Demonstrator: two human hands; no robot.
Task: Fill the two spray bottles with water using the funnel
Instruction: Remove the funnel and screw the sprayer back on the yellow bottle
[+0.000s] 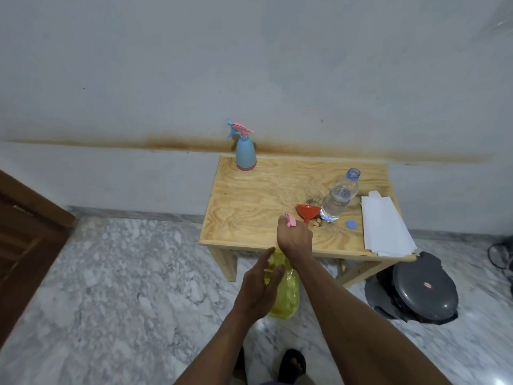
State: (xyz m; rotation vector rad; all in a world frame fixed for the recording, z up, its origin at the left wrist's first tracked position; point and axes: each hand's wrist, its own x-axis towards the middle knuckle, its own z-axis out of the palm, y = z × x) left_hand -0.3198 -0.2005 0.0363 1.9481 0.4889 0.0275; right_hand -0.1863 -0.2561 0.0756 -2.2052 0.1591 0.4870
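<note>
The yellow spray bottle (284,290) hangs in the air just off the desk's (249,207) front edge, its pink trigger head (290,220) poking up out of the right hand (294,237), whose grip is wrapped round the neck. The left hand (259,286) lies along the body with fingers straight, touching its side. Out on the desk: red funnel (306,212) and uncapped water bottle (338,197) beside it near the front right, blue cap (351,224) loose, white paper (384,226) along the right edge, blue spray bottle (245,151) at the back left corner.
</note>
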